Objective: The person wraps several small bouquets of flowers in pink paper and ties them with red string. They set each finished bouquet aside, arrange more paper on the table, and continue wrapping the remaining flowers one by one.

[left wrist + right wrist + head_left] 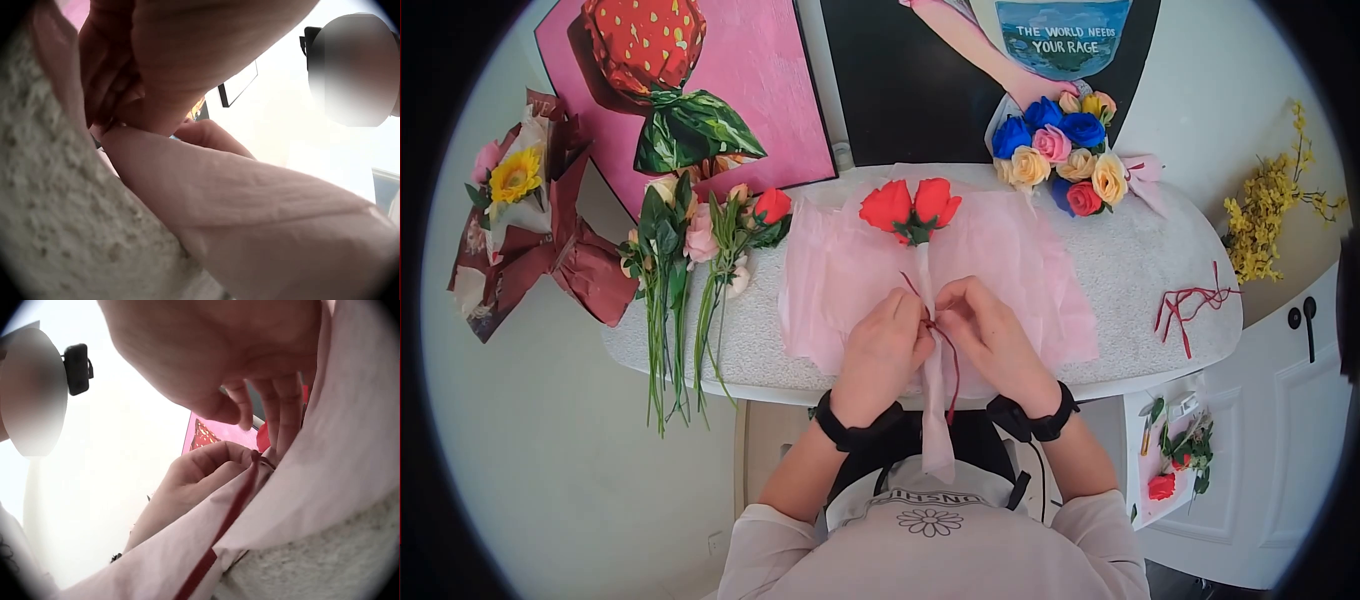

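Note:
Two red roses [912, 208] lie on pink wrapping paper [830, 275], their stems covered by a narrow rolled strip of pale pink paper [938, 430]. My left hand [885, 340] pinches a dark red ribbon [215, 550] where it crosses the wrapped stems. One ribbon end hangs down along the roll toward me; a short end sticks up above my fingers. My right hand [992, 335] is close on the other side of the roll, bent fingers reaching to the paper beside the ribbon. In the right wrist view its fingers [284, 415] extend toward the crossing.
Loose artificial flowers [680, 290] lie at the table's left, beside a brown-wrapped bouquet [550, 220]. A mixed rose bouquet [1065, 150] stands at the back. Spare red ribbons [1195, 305] lie at right; a side surface [1145, 495] holds more flowers. Paintings lean behind.

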A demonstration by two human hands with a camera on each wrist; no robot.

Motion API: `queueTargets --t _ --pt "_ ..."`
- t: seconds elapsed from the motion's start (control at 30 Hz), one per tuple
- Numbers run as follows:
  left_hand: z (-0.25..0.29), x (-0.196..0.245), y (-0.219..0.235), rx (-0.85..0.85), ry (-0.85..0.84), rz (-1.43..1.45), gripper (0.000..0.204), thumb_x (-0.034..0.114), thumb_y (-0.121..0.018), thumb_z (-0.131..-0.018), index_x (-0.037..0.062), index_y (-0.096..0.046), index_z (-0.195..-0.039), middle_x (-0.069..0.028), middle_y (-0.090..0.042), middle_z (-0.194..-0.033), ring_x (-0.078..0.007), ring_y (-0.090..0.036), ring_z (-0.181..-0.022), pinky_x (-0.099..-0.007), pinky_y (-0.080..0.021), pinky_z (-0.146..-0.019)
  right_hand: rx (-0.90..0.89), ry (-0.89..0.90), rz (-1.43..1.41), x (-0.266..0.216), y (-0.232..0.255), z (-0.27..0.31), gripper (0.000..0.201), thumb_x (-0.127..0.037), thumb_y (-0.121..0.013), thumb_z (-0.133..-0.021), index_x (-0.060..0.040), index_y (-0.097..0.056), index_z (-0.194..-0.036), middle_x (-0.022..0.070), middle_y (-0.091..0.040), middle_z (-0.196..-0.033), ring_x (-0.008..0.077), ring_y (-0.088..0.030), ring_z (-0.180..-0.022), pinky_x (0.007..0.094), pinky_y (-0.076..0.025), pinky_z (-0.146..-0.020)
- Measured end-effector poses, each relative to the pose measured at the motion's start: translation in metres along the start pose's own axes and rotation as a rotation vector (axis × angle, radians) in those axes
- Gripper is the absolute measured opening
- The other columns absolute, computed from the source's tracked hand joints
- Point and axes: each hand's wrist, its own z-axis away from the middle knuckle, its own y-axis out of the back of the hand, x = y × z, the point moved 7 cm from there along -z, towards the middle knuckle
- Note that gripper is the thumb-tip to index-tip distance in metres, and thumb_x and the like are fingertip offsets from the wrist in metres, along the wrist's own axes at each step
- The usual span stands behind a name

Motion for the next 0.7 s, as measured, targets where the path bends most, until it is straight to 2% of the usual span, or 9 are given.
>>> queueTargets --t 0.07,0.13,0.17,0.33,0.37,0.47,0.57,0.67,0.7 --pt "0.001 -0.006 -0.001 -0.014 0.051 0.075 0.016 -0.002 -0.063 -0.078 0.0007 -0.050 -0.088 -0.0125 -0.053 -0.083 -0.0293 -0.059 -0.074 -0.0360 -0.049 -0.066 -0.065 0.136 0.167 -0.010 -0.005 0.001 0.018 -0.006 -0.064 -0.085 -0.0028 -0.053 -0.100 0.0144 -0.060 -0.093 0.0333 -0.062 -0.086 0.0407 -0.048 -0.074" --pt "0.003 -0.017 -0.006 -0.043 0.128 0.172 0.013 -0.001 -0.060 -0.082 0.0014 -0.049 -0.088 -0.0101 -0.053 -0.083 -0.0245 -0.060 -0.075 -0.0335 -0.050 -0.067 -0.079 0.109 0.238 -0.003 -0.006 0.001 0.021 -0.001 -0.064 -0.082 -0.0014 -0.054 -0.101 0.0126 -0.059 -0.093 0.0300 -0.063 -0.088 0.0375 -0.050 -0.077" --pt "0.005 -0.023 -0.009 -0.055 0.173 0.307 0.011 -0.001 -0.058 -0.085 0.0020 -0.049 -0.090 -0.0085 -0.054 -0.084 -0.0214 -0.059 -0.076 -0.0322 -0.050 -0.068 -0.088 0.097 0.272 0.001 -0.006 0.001 0.023 0.001 -0.065 -0.080 -0.0008 -0.055 -0.101 0.0117 -0.059 -0.094 0.0284 -0.063 -0.090 0.0360 -0.051 -0.079" --pt "0.013 -0.034 -0.016 -0.073 0.367 1.028 0.004 0.002 -0.047 -0.096 0.0043 -0.045 -0.099 -0.0037 -0.059 -0.092 -0.0101 -0.056 -0.085 -0.0271 -0.049 -0.075 -0.101 0.155 0.477 0.000 -0.008 0.003 0.029 -0.002 -0.065 -0.075 -0.0016 -0.055 -0.102 0.0130 -0.061 -0.094 0.0325 -0.061 -0.094 0.0414 -0.047 -0.084" --pt "0.011 -0.034 -0.014 -0.065 0.354 1.029 0.004 0.002 -0.046 -0.097 0.0043 -0.045 -0.100 -0.0046 -0.060 -0.093 -0.0100 -0.057 -0.085 -0.0266 -0.049 -0.077 -0.116 0.172 0.507 -0.002 -0.010 0.003 0.030 -0.003 -0.065 -0.075 -0.0019 -0.055 -0.103 0.0135 -0.061 -0.095 0.0336 -0.060 -0.095 0.0431 -0.045 -0.086" --pt "0.009 -0.036 -0.011 -0.045 0.340 1.009 0.003 0.003 -0.044 -0.099 0.0042 -0.044 -0.102 -0.0063 -0.061 -0.095 -0.0100 -0.057 -0.087 -0.0259 -0.048 -0.080 -0.001 0.180 0.322 0.005 -0.001 0.002 0.037 -0.004 -0.065 -0.080 -0.0005 -0.054 -0.116 0.0138 -0.062 -0.099 0.0300 -0.062 -0.092 0.0396 -0.048 -0.081" --pt "0.010 -0.034 -0.015 -0.060 0.359 0.978 0.003 0.004 -0.044 -0.099 0.0042 -0.044 -0.102 -0.0063 -0.061 -0.095 -0.0107 -0.057 -0.088 -0.0269 -0.048 -0.084 -0.113 -0.247 -0.054 0.010 -0.003 0.006 0.055 -0.007 -0.063 -0.087 0.0014 -0.041 -0.137 0.0145 -0.062 -0.099 0.0245 -0.063 -0.084 0.0352 -0.050 -0.075" --pt "0.010 -0.022 -0.016 -0.072 0.341 1.026 0.004 0.004 -0.044 -0.100 0.0040 -0.044 -0.103 -0.0073 -0.061 -0.097 -0.0119 -0.057 -0.089 -0.0287 -0.047 -0.085 -0.197 -0.160 -0.026 0.004 -0.016 0.013 0.069 -0.012 -0.059 -0.092 0.0001 -0.022 -0.150 0.0129 -0.060 -0.098 0.0188 -0.063 -0.079 0.0313 -0.051 -0.067" --pt "0.010 -0.019 -0.014 -0.056 0.336 1.060 0.004 0.004 -0.043 -0.100 0.0040 -0.044 -0.104 -0.0077 -0.061 -0.098 -0.0123 -0.057 -0.089 -0.0293 -0.047 -0.086 -0.187 -0.214 -0.196 0.007 -0.016 0.014 0.072 -0.010 -0.058 -0.092 -0.0012 -0.019 -0.151 0.0126 -0.059 -0.100 0.0179 -0.063 -0.077 0.0306 -0.051 -0.067"
